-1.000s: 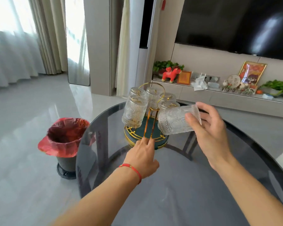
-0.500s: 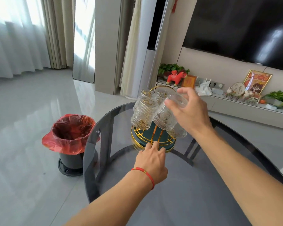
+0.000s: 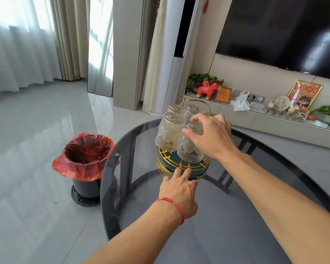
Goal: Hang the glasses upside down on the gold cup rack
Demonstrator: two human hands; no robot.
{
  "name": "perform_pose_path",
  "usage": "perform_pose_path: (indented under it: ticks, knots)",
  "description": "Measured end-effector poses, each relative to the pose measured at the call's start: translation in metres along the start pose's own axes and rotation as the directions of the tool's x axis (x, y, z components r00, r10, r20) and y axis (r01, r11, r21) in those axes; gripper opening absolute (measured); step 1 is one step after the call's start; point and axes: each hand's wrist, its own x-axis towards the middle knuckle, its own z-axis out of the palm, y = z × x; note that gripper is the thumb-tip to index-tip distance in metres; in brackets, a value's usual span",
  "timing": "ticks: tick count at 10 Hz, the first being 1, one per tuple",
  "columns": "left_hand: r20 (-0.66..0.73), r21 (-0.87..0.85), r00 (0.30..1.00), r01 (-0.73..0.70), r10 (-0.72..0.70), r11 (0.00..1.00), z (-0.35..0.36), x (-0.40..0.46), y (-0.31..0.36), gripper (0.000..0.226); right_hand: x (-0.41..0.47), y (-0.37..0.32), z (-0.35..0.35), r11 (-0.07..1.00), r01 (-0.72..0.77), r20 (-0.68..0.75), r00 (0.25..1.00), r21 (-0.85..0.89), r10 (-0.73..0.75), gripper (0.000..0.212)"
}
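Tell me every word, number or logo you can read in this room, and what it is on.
Nothing can be read with certainty.
Orange framed picture: one large gold character, too blurred to read.
Round plaque: dark handwritten characters, too small to read.
Gold-framed picture: red banner with characters, blurred.
Glass table rim: a tiny round mark, unreadable.
Glasses and gold cup rack: no text.

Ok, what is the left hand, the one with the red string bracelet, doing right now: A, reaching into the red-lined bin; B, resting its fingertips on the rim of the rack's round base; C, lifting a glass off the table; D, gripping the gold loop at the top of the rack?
B: the left hand lies low on the table with its fingertips touching the gold-rimmed base of the gold cup rack, while the right hand grips the glass.
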Motion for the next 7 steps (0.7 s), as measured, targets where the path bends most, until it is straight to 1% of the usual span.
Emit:
perform_pose_path:
  ticks: [1, 2, 3, 4, 6, 7]
  knots:
    - [-0.01, -0.002, 1.0, 0.007, -0.007, 1.0, 0.001, 0.002, 0.0, 0.05, -0.002, 0.005, 0.002, 0.998, 0.019, 0.042, 0.999, -0.056, -0.016, 0.06]
    - [-0.02, -0.001, 1.0, 0.015, -0.015, 1.0, 0.002, 0.003, 0.0, 0.051, -0.007, 0.005, 0.001, 0.993, 0.062, 0.041, 0.997, -0.096, -0.058, 0.067]
    - [-0.021, -0.004, 1.0, 0.017, -0.017, 1.0, 0.003, 0.004, 0.001, 0.051, -0.013, 0.002, 0.001, 0.978, 0.16, 0.048, 0.987, -0.133, -0.155, 0.063]
    - [-0.031, -0.002, 0.999, 0.025, -0.025, 1.0, 0.003, 0.004, 0.002, 0.051, -0.014, 0.002, 0.004, 0.975, 0.186, 0.159, 0.973, -0.125, -0.165, 0.061]
    - [-0.033, -0.004, 0.999, 0.025, -0.025, 1.0, 0.003, 0.004, 0.001, 0.052, -0.012, 0.002, 0.003, 0.98, 0.187, 0.208, 0.963, -0.069, -0.169, 0.06]
    - [-0.039, -0.079, 0.999, 0.029, -0.032, 0.996, 0.002, -0.001, 0.001, 0.053, -0.02, 0.003, -0.005, 0.976, 0.215, 0.148, 0.967, -0.047, -0.206, 0.059]
